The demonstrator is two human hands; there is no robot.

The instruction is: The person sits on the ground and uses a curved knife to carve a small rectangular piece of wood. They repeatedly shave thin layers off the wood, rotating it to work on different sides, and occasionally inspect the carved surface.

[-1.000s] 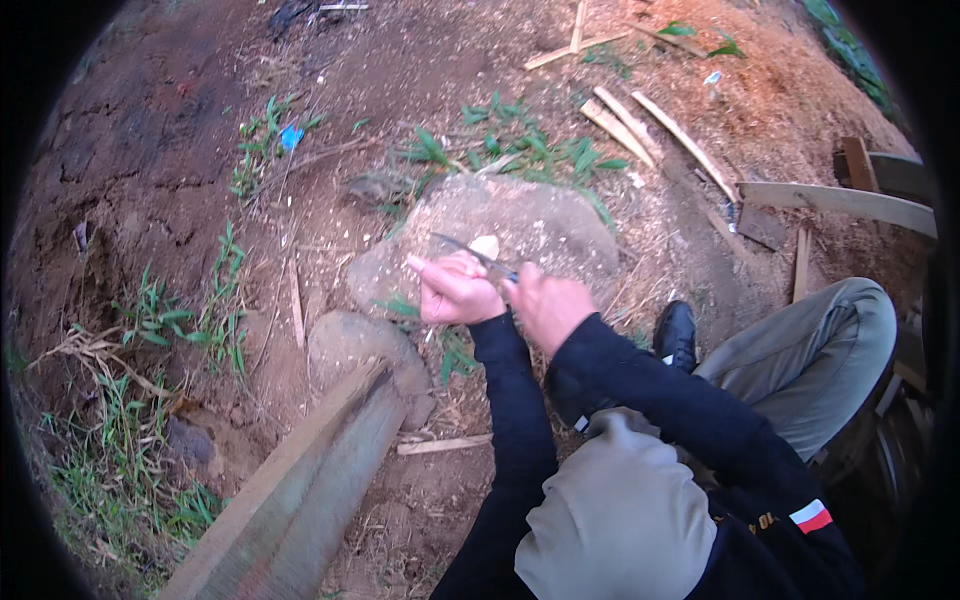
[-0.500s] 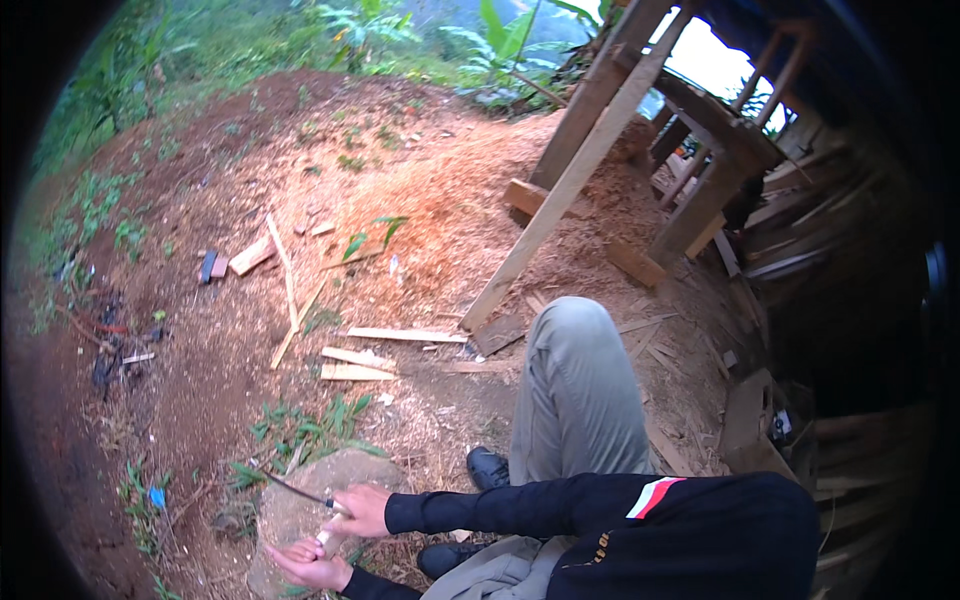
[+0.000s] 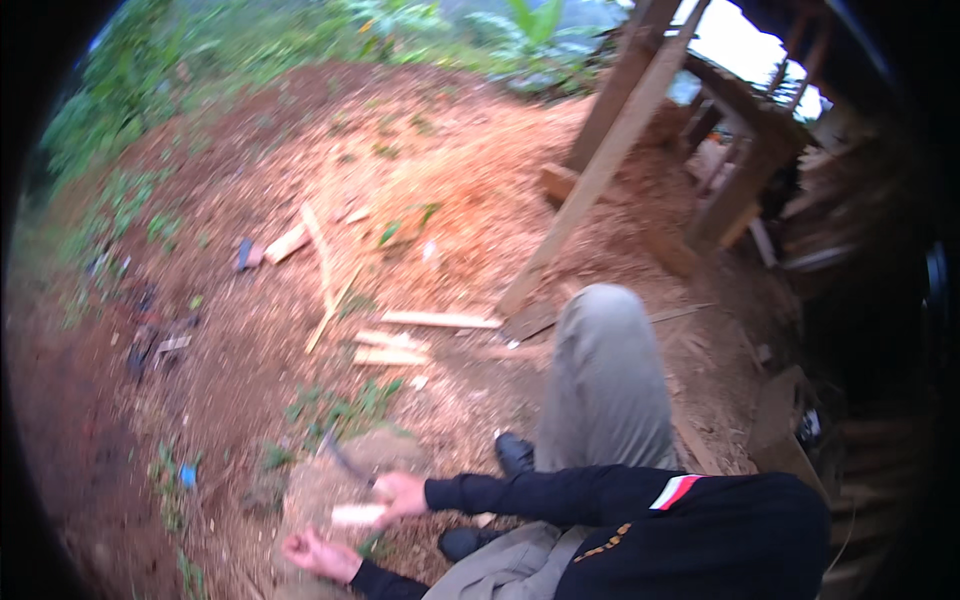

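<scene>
Blue scrap (image 3: 188, 476), left of stone (image 3: 398, 452). Left hand (image 3: 320, 553) over stone's near part, blurred, cannot tell if open or closed; apart from the wood. Knife (image 3: 347, 462) over stone's far part, blade angled up-left. Pale wood (image 3: 356, 515) over stone's middle, one end at right hand. Strips (image 3: 390, 356) beyond stone. Right hand (image 3: 403, 495), stone's right side, gripping knife. Shoe (image 3: 515, 453) right of stone.
</scene>
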